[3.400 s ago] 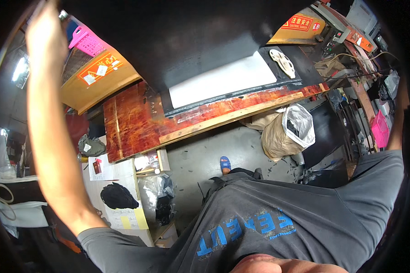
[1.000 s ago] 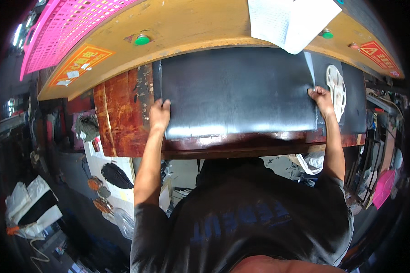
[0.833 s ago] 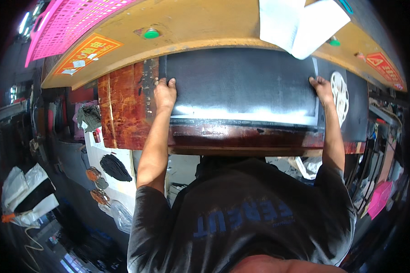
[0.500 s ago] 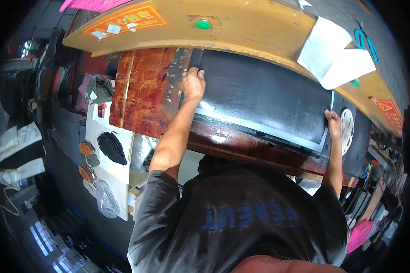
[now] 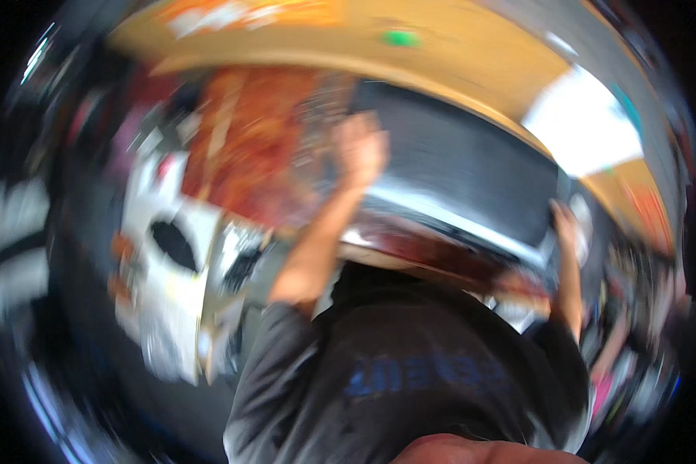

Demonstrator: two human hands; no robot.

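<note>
A large black panel (image 5: 456, 158) with a pale border strip along its near side lies on the worn reddish-brown table (image 5: 251, 131). My left hand (image 5: 361, 147) is over the panel's left end, smeared by motion, so its fingers cannot be made out. At the panel's right edge, my right hand (image 5: 564, 220) is closed, its curled fingers at the border. Just beyond that hand is a pale round piece (image 5: 581, 232), partly hidden and blurred.
A yellow ledge (image 5: 456, 54) with a green button (image 5: 400, 38) runs along the far side. White papers (image 5: 584, 124) hang over it at the right. To the left, a white side table (image 5: 166, 301) carries a dark bundle (image 5: 172, 246) and a clear bag.
The whole view has swung and blurred. My left hand has gone from distinct to smeared and appears farther right in the picture. My right hand stays at the panel's right edge.
</note>
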